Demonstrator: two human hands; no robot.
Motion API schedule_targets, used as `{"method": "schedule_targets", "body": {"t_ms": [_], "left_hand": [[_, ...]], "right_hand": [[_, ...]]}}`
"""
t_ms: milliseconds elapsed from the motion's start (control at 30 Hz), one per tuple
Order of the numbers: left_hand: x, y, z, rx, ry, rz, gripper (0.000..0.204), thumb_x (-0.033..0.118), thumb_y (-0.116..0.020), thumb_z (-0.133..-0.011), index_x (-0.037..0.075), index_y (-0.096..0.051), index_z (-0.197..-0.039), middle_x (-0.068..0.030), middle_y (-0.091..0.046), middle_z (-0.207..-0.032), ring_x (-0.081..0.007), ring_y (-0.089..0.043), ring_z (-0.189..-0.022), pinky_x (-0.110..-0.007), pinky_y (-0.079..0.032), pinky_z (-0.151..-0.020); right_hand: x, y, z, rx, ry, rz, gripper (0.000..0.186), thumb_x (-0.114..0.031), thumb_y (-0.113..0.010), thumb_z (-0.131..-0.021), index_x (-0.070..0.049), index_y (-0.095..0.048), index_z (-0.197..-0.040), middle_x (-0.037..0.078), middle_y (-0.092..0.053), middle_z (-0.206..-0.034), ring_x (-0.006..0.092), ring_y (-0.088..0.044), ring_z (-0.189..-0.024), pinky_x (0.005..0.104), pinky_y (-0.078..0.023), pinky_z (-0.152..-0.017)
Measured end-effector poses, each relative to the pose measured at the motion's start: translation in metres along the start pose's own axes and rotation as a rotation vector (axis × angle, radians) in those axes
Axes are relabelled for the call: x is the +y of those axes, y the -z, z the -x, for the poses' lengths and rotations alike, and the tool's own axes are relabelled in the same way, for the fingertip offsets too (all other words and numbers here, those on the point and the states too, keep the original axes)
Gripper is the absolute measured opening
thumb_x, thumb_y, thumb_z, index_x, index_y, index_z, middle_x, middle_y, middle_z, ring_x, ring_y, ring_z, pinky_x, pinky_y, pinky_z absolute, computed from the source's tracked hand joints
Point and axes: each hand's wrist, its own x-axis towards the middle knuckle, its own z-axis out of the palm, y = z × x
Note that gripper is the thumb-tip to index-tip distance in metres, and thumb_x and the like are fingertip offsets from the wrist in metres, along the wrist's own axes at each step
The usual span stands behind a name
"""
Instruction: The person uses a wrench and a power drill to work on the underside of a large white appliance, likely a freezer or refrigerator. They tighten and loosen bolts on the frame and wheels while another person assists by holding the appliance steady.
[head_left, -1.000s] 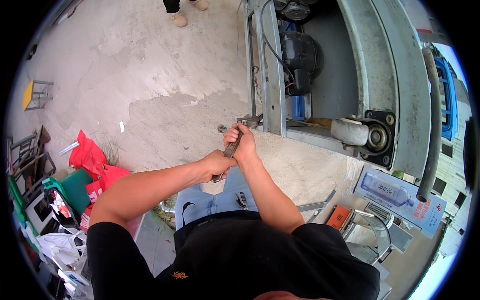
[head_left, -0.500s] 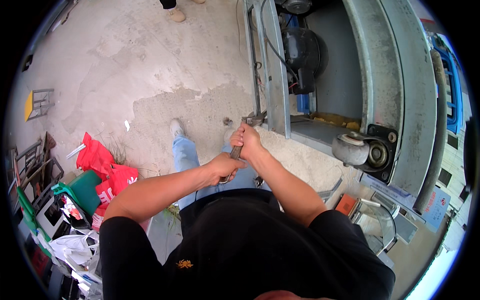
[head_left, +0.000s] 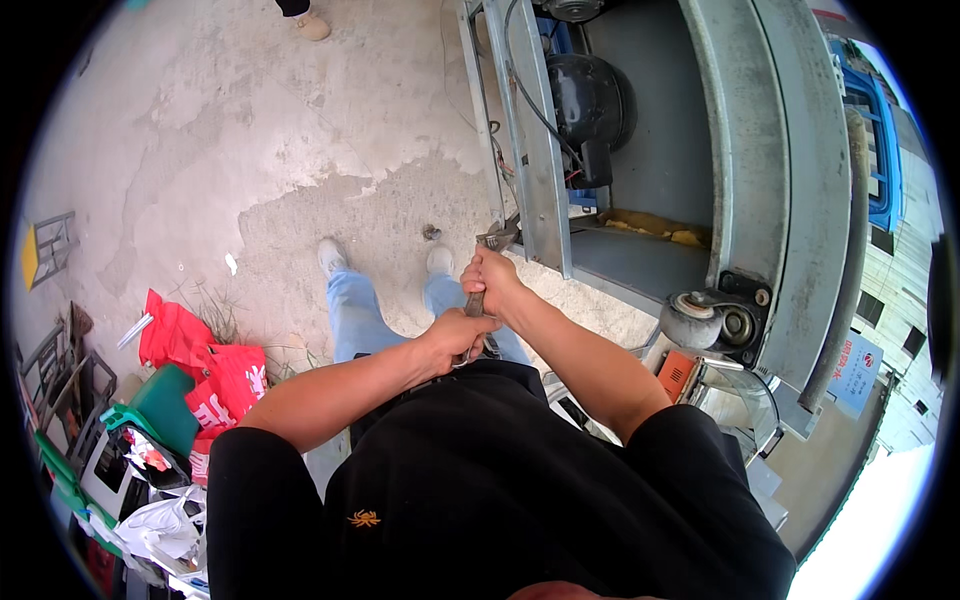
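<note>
Wrench: While both hands are gripping it, the wrench (head_left: 475, 303) is pointing to twelve o'clock, and its head is lying at the lower corner of the frame (head_left: 541, 190); whether it is biting there, I cannot tell.
Left hand (head_left: 460, 335): Its fingers are curling closed around the rear of the handle, at six o'clock from the other hand.
Right hand (head_left: 490, 280): Its fingers are wrapping tightly together around the handle, just below the head.
Frame: It is standing at one o'clock, and the compressor (head_left: 590, 100) is sitting inside it.
Castor (head_left: 705, 318): It is staying fixed on its plate, at three o'clock from the hands.
Done: The wrench is resting in place near the corner, with both grips being firm.
Left: No loosened part is showing; whether anything is turning, I cannot judge.
Around: A red bag (head_left: 180, 335) is lying at nine o'clock.
</note>
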Motion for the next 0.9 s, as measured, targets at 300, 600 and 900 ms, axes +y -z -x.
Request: {"method": "schedule_targets", "body": {"t_ms": [300,600,900], "left_hand": [[0.018,0.005,0.018,-0.007,0.047,-0.001,0.025,0.02,-0.071,-0.092,0.011,-0.055,-0.075,0.0016,-0.05,-0.061,-0.0101,-0.047,-0.049,-0.027,-0.035,-0.044],[0.056,-0.024,0.027,-0.026,0.081,0.226,0.017,0.013,-0.066,-0.095,0.011,-0.055,-0.083,0.0027,-0.052,-0.066,-0.0089,-0.048,-0.054,-0.024,-0.038,-0.047],[0.054,-0.029,0.017,0.024,0.064,0.168,0.017,0.01,-0.067,-0.092,0.01,-0.055,-0.08,0.0011,-0.053,-0.065,-0.0102,-0.05,-0.054,-0.025,-0.038,-0.047]], "right_hand": [[0.004,-0.002,0.008,-0.133,0.005,-0.151,0.026,-0.016,-0.051,-0.1,-0.009,-0.042,-0.077,-0.002,-0.035,-0.062,0.0101,-0.035,-0.05,0.0254,-0.031,-0.044],[-0.022,-0.001,0.018,-0.296,-0.143,-0.269,0.016,-0.003,-0.045,-0.099,-0.008,-0.04,-0.084,-0.003,-0.037,-0.065,0.0072,-0.035,-0.053,0.0206,-0.033,-0.046],[-0.029,-0.001,0.006,-0.244,-0.123,-0.184,0.03,-0.004,-0.043,-0.098,-0.011,-0.037,-0.07,-0.002,-0.033,-0.061,0.0102,-0.032,-0.05,0.0252,-0.029,-0.044]]}}
